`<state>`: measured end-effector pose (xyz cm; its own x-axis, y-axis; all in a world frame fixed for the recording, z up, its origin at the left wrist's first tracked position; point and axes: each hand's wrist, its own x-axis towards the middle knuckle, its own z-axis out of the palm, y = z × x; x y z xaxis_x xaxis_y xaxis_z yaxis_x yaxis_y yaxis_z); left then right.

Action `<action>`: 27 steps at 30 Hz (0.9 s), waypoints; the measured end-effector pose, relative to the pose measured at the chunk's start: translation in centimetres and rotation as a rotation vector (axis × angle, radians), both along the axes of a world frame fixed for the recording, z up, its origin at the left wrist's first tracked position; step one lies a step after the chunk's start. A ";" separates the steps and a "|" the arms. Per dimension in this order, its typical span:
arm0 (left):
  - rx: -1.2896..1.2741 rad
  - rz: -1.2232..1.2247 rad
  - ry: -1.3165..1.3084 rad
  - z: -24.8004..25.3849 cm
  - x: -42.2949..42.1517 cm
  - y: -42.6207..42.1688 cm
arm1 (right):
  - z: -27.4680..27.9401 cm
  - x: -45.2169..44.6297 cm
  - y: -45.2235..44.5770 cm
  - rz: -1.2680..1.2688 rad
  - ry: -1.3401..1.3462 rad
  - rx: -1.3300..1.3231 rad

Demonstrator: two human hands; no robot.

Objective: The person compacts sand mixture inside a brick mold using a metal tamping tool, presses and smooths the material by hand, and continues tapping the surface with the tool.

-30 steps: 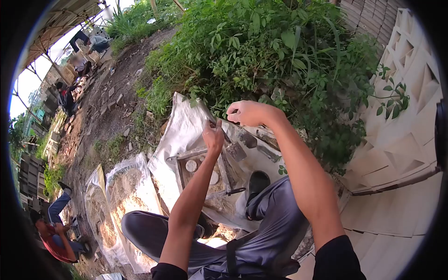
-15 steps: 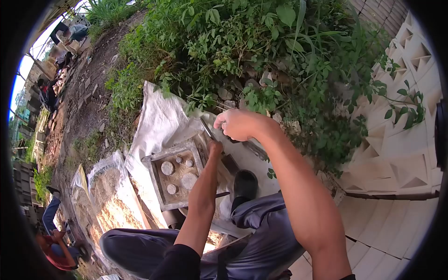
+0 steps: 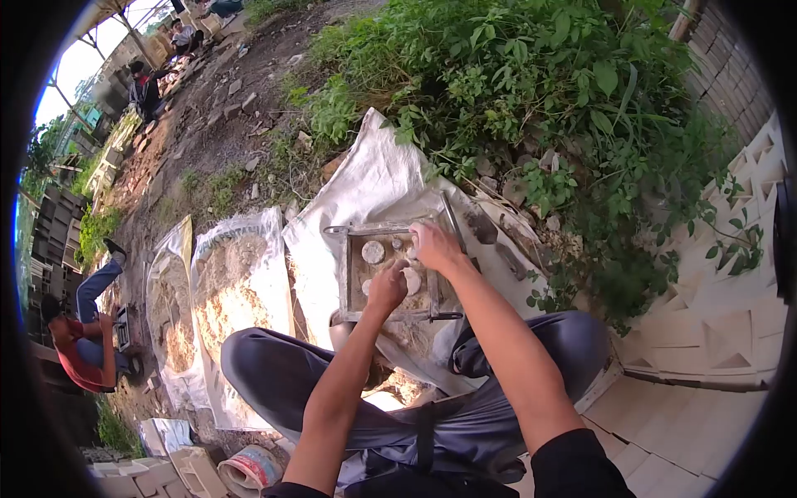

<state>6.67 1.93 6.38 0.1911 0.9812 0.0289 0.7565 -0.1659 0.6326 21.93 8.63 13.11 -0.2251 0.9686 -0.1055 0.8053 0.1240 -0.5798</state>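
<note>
A square grey frame lies on a white sheet before my crossed legs. Sandy material fills its inside, with several pale round discs such as this one set in it. Above the frame's middle is my left hand, its fingers curled; whatever they hold, if anything, is hidden. My right hand is at the frame's upper right corner, fingers bent downward beside the rim, and their tips are hard to see. A metal bar and a trowel-like tool lie just right of the frame.
Sacks of sandy material lie open at left. Dense plants grow ahead, and patterned pale blocks stand at right. A person in red sits far left; others are farther back. A bucket stands at lower left.
My left hand has let go of the metal bar, now beside the frame, and moved over the frame. My right hand has come down to the frame's corner. The view has shifted.
</note>
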 end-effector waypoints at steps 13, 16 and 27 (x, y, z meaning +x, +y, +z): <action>0.066 0.281 0.369 -5.2 -6.1 -3.9 | -9.8 -6.3 -6.4 0.184 -0.194 0.124; 0.136 0.311 0.247 -5.4 -6.2 -3.6 | -11.2 -6.7 -5.7 0.201 -0.167 0.217; 0.149 0.968 0.045 -7.5 -6.1 -3.4 | -11.9 -7.6 -6.1 0.477 -0.154 0.271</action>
<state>0.61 -1.47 -1.15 -0.6903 0.7014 0.1777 0.6307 0.4628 0.6229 14.30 2.51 1.16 -0.6458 0.7607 0.0664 0.6966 0.6225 -0.3568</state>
